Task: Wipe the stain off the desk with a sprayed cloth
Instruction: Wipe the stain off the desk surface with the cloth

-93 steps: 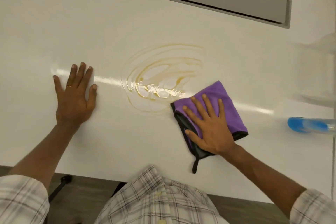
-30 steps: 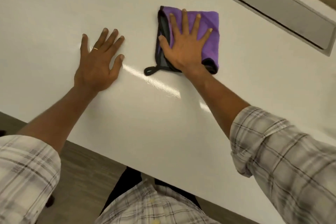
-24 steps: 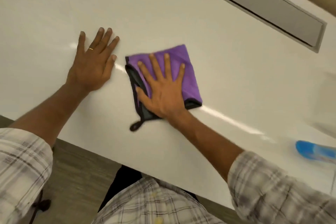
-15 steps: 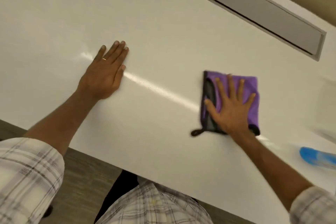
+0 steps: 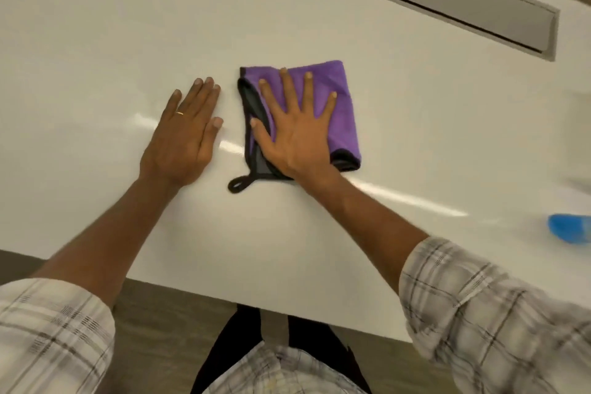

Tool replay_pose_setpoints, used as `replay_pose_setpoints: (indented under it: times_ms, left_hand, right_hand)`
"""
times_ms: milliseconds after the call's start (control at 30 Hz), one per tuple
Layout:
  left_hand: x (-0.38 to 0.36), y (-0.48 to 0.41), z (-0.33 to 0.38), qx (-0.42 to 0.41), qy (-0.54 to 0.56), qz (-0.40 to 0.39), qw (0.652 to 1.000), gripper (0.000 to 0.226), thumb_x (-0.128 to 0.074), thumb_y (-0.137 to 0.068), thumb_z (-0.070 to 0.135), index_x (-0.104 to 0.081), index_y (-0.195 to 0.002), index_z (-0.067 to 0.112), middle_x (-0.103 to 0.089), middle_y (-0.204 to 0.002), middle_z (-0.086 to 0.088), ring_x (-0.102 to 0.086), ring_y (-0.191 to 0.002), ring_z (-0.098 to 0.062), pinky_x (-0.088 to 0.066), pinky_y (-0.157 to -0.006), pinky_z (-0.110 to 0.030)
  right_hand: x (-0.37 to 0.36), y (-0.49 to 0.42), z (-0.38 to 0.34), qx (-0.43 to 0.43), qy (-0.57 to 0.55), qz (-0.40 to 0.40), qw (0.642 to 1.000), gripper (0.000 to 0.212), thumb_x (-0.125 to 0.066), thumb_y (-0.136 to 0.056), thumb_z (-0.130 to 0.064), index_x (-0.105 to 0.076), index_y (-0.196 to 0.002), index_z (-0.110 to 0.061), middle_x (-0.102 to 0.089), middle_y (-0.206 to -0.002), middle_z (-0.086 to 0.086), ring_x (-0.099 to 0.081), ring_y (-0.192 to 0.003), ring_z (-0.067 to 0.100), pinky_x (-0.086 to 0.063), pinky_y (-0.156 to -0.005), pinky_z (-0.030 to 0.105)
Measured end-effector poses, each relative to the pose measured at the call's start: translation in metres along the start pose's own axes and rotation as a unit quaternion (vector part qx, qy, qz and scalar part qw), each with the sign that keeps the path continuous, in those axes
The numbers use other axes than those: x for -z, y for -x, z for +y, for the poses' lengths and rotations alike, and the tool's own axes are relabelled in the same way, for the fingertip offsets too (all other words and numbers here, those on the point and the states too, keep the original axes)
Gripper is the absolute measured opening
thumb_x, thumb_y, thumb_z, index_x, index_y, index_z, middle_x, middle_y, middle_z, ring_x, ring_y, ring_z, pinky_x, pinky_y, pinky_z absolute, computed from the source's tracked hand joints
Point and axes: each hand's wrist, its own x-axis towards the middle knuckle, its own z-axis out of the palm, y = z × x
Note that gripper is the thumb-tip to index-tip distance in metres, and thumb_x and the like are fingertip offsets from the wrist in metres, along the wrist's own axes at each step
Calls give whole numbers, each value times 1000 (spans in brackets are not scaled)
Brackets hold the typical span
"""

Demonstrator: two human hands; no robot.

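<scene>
R hand (image 5: 297, 134) pressed flat, fingers splayed, on cloth (image 5: 339, 105); we keep L hand (image 5: 185, 137) flat on table (image 5: 96, 41), just left.

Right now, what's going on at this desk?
A person is wiping a white desk with a folded purple cloth. The right hand lies flat on the cloth with fingers spread, pressing it to the surface. The left hand rests palm down on the bare desk just beside it, not touching the cloth. No stain shows on the visible desktop, only glare streaks. A blurred blue object lies at the right edge, and a grey recessed panel sits at the far side.
</scene>
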Motion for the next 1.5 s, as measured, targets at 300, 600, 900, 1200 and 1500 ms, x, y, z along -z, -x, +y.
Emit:
replay_pose_setpoints:
  times_ms: [300,600,900,1200,1500]
  left_hand:
    - [-3,1,-3,-13,3,11,1000,62,-21,-111,39,-25,-165,9,-26,-174,-9,-21,-163,-23,-14,-133,-49]
    - [-14,-1,-12,-13,-15,23,1000,59,-24,-112,38,-30,-164,12,-28,-173,-6,-22,-163,-23,-16,-132,-48]
    - [-21,-2,-18,-21,-11,23,999,59,-27,-111,38,-29,-165,13,-26,-174,-6,-21,-163,-23,-19,-131,-52]
    - [-19,-1,-17,-3,-6,5,1000,66,-21,-110,48,-25,-166,14,-23,-175,-5,-17,-164,-21,-17,-131,-51]
    - [-22,1,-28,7,28,-9,1000,61,-14,-111,45,-11,-169,25,-21,-176,-2,-12,-164,-11,-6,-134,-35]
  right_hand:
    - [-12,206,68,-125,38,-2,991,77,-24,-99,-75,-9,-166,-40,-2,-176,-2,0,-162,36,-6,-116,80]
    - [26,111,258,-317,-6,-23,948,89,-3,-87,-87,-10,-164,-42,-10,-176,-3,-9,-161,37,-9,-116,81]
    - [31,-24,247,-221,5,0,975,79,-17,-96,-75,-8,-165,-39,-10,-176,2,-6,-161,40,-6,-118,79]
    - [-4,138,80,76,-46,8,996,79,-37,-98,-70,-16,-166,-36,-10,-176,0,2,-162,38,-3,-116,80]
    - [-3,-1,-2,125,2,-14,992,75,-33,-98,-71,-22,-164,-39,-15,-175,0,-2,-162,38,-2,-116,78]
